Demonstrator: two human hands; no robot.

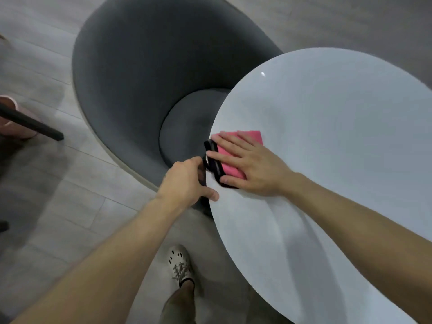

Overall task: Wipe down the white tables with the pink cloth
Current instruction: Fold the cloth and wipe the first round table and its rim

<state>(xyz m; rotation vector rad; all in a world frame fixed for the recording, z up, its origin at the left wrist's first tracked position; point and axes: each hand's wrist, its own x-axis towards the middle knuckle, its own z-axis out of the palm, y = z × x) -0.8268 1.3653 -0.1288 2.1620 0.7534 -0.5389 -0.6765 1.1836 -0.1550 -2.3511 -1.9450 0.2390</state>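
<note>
Wiping appears to be under way on a round white desk that fills the right of the frame. The right hand is pressed flat on a folded pink cloth near the desk's left rim, just right of frame centre. Its fingers lie straight and spread across the cloth, released rather than clenched, bearing down without grasping it.

The left hand, at centre frame, braces the desk with its thumb on top of the rim and the other fingers curled under the edge, grasping the rim. Whether they also catch the cloth's black border cannot be told.

The cloth is working the edge nearest a grey armchair. The next move probably calls for a flat-handed sweep towards the upper right, across the broad top. It would need steady downward pressure so the cloth slides rather than bunches.

The desk top is hard, smooth and glossy, showing a small highlight and soft reflections of both arms. The cloth looks soft and matte, folded to a rough rectangle. The armchair, at upper left, is tub-shaped and covered in woven fabric, with a round seat cushion. Pale plank floor runs beneath, and a pale perforated shoe shows at bottom centre.
</note>
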